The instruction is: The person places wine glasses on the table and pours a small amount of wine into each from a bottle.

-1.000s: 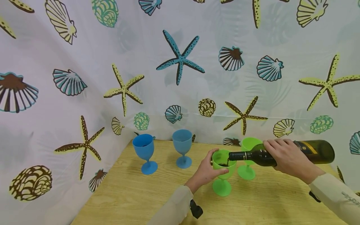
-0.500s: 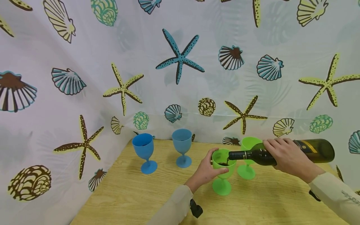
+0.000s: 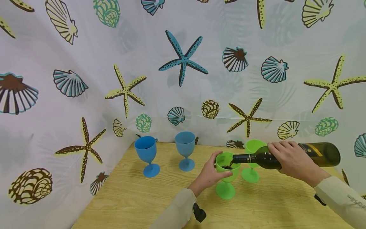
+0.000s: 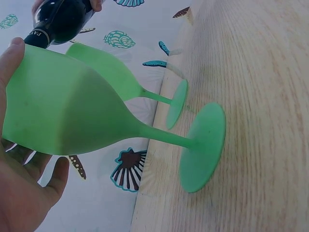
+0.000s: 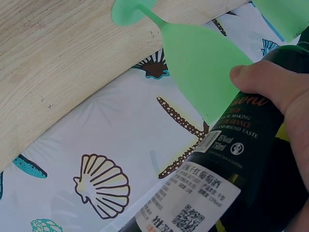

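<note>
My right hand [image 3: 295, 160] grips a dark wine bottle [image 3: 317, 156] near its shoulder, holding it almost level. The bottle's mouth is over the rim of the nearer green goblet [image 3: 226, 190], and dark liquid runs from it into a dark pool inside. My left hand [image 3: 208, 175] holds that goblet's bowl, thumb in front and fingers around the far side. The goblet's foot [image 4: 205, 150] rests on the table in the left wrist view. Close behind the bottle neck stands a second green goblet [image 3: 250, 175], partly hidden by it. Printed labels [image 5: 193, 198] show on the bottle in the right wrist view.
A blue goblet [image 3: 146, 152] with dark liquid in it stands at the table's back left. Beside it is a lighter blue goblet [image 3: 185, 146]. The wooden table [image 3: 128, 203] ends at a white curtain [image 3: 211, 86] printed with shells and starfish.
Dark liquid keeps running from the bottle, and the pool in the goblet looks slightly larger. Both hands, the bottle and the goblets hold their places.
</note>
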The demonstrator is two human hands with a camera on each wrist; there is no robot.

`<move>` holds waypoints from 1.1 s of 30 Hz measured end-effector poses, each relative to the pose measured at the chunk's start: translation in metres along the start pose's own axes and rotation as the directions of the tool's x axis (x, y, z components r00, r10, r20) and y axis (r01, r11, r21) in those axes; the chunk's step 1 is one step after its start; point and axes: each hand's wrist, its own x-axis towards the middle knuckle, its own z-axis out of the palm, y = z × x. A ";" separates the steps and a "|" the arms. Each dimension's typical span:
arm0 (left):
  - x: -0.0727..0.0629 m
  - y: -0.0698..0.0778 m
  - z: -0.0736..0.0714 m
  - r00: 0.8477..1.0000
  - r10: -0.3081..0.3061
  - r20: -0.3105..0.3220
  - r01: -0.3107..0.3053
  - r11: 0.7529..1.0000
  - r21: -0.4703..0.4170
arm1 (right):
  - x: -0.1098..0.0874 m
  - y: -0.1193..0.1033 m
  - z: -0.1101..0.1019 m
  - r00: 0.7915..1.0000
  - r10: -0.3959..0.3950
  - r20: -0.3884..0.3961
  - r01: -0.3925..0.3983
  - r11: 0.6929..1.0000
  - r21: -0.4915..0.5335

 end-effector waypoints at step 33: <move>0.001 -0.001 0.000 1.000 0.010 0.005 -0.010 1.000 -0.009 | -0.030 -0.035 0.029 0.959 0.282 0.042 -0.283 0.928 0.242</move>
